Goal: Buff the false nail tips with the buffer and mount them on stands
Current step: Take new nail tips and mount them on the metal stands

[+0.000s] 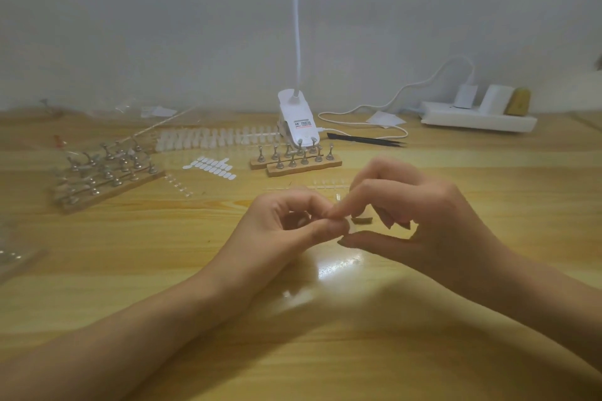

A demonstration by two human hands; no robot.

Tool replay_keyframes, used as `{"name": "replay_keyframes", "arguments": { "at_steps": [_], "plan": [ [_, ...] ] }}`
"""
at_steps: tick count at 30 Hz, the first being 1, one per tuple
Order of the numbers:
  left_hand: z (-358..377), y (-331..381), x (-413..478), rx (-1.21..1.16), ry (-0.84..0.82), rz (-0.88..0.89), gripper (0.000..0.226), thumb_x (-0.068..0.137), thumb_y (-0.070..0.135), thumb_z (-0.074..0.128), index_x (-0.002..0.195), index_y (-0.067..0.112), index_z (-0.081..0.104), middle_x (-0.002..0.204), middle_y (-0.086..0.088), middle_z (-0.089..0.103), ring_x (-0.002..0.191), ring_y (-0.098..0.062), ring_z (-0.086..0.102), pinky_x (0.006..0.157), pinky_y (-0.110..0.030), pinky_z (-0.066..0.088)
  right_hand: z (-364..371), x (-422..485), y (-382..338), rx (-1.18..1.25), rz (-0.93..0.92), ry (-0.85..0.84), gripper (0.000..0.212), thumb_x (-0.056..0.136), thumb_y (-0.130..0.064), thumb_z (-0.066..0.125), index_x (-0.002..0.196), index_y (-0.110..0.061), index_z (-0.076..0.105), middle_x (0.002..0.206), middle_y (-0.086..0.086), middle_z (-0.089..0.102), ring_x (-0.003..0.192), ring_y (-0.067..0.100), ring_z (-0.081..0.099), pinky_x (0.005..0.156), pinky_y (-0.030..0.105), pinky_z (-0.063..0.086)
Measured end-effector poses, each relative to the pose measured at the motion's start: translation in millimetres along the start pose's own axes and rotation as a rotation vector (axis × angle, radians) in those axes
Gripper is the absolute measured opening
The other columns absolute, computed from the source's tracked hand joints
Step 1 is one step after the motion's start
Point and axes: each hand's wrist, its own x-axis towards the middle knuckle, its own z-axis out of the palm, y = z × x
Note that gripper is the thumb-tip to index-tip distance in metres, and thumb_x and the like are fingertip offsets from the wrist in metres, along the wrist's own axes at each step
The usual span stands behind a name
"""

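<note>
My left hand (293,221) and my right hand (413,215) meet above the middle of the table. Their fingertips pinch a small clear false nail tip (337,197), mostly hidden by the fingers. A small tan piece (362,221) shows just behind my right fingers; I cannot tell whether it is held. Two wooden bases with bare metal stands (294,161) sit beyond my hands. A larger group of stands (107,172) is at the left, some of them carrying tips. A white buffer block (495,99) leans at the far right.
A long row of nail tips (215,138) and white adhesive tabs (210,167) lie mid-table. A lamp's clip base (298,120), black tweezers (368,140), a power strip (479,120) and a yellow sponge (518,101) stand behind. Clear plastic strips (177,182) lie left of centre.
</note>
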Motion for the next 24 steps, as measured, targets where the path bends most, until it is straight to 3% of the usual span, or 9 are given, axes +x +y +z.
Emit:
{"name": "replay_keyframes", "arguments": {
  "at_steps": [7,8,11,13,16,19,22,24],
  "plan": [
    [-1,-1,3,0.06,0.012,-0.056,0.01,0.076,0.032,0.074,0.076,0.021,0.073,0.083,-0.023,0.061,0.045,0.002,0.037,0.046,-0.005,0.03,-6,4,1,0.056,0.075,0.006,0.018,0.072,-0.021,0.085,0.084,-0.012,0.074,0.08,-0.004,0.062,0.064,0.002,0.043,0.061,0.008,0.033],
    [-1,-2,3,0.062,0.008,-0.05,0.01,0.076,0.033,0.074,0.075,0.023,0.073,0.078,-0.019,0.06,0.045,0.002,0.036,0.046,-0.005,0.029,-5,4,1,0.068,0.076,0.004,0.019,0.071,-0.022,0.085,0.084,-0.013,0.074,0.08,-0.005,0.061,0.064,0.002,0.043,0.061,0.008,0.033],
    [-4,-4,6,0.208,0.09,0.084,0.016,0.075,0.042,0.076,0.077,0.028,0.068,0.071,0.016,0.06,0.051,0.003,0.042,0.052,-0.004,0.035,-9,5,5,0.133,0.131,0.061,0.024,0.069,-0.029,0.085,0.084,-0.016,0.072,0.081,-0.007,0.062,0.061,0.006,0.041,0.06,0.01,0.033],
    [-15,-9,9,0.584,0.195,0.167,0.036,0.069,0.056,0.077,0.096,0.04,0.06,0.089,0.022,0.06,0.07,0.004,0.044,0.06,-0.011,0.036,-14,5,13,0.106,0.217,0.11,0.028,0.066,-0.038,0.082,0.084,-0.02,0.071,0.074,-0.012,0.061,0.058,0.007,0.039,0.057,0.012,0.031],
    [-30,-13,15,0.925,0.157,-0.002,0.073,0.06,0.064,0.069,0.123,0.056,0.032,0.111,0.028,0.051,0.097,0.004,0.032,0.079,-0.024,0.038,-13,4,26,-0.022,0.322,0.113,0.026,0.065,-0.034,0.086,0.078,-0.02,0.068,0.061,-0.03,0.054,0.053,0.005,0.038,0.051,0.011,0.028],
    [-35,-18,16,0.899,0.108,-0.102,0.081,0.061,0.064,0.067,0.131,0.053,0.029,0.104,0.031,0.053,0.106,-0.003,0.035,0.097,-0.038,0.039,-3,0,36,0.039,0.396,0.141,0.025,0.066,-0.023,0.089,0.073,-0.018,0.066,0.055,-0.031,0.052,0.049,0.005,0.035,0.049,0.011,0.026],
    [-36,-22,17,0.877,0.135,-0.06,0.07,0.066,0.057,0.068,0.126,0.055,0.033,0.101,0.034,0.054,0.104,0.0,0.04,0.097,-0.041,0.041,3,0,44,0.103,0.445,0.182,0.025,0.067,-0.022,0.089,0.073,-0.017,0.065,0.052,-0.028,0.053,0.047,0.006,0.031,0.047,0.012,0.025],
    [-38,-25,17,0.867,0.151,-0.04,0.065,0.071,0.051,0.071,0.126,0.053,0.036,0.101,0.034,0.054,0.102,0.003,0.041,0.094,-0.04,0.042,6,1,47,0.175,0.47,0.187,0.025,0.067,-0.022,0.088,0.074,-0.015,0.065,0.061,-0.022,0.062,0.048,0.006,0.029,0.048,0.012,0.027]
  ]
}}
